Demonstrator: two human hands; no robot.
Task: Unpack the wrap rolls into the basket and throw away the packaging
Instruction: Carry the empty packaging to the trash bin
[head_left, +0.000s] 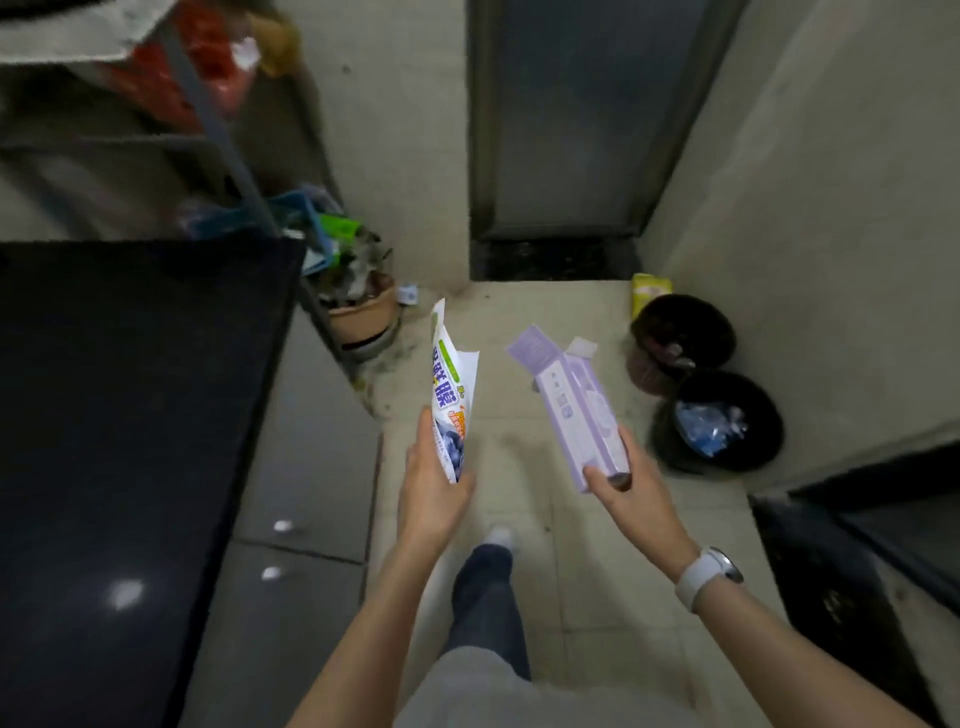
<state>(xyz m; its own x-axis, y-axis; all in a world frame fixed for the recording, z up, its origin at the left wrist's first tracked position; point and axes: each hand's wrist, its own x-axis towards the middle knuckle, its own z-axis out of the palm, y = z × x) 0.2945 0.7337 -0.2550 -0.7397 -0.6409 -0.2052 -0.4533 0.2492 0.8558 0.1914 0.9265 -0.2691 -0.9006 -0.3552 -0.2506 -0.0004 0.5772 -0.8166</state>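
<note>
My left hand (434, 480) grips the lower end of a white wrap box (451, 387) printed with blue characters and a blueberry picture; its top end is torn open. My right hand (621, 475) holds the bottom of a long purple box (576, 408) whose upper flaps stand open. Both boxes hang over the tiled floor in front of me. To the right of the purple box, two round black bins stand against the wall: the nearer bin (719, 421) holds blue and clear plastic, the farther bin (680, 338) looks mostly dark inside. No basket is in view.
A black counter (130, 415) with grey cabinet fronts runs along my left. Beyond it stand a metal shelf rack (218, 124) with a blue crate and a clay plant pot (361, 312). A dark door (587, 119) closes the far end. A yellow packet (649, 291) lies behind the bins.
</note>
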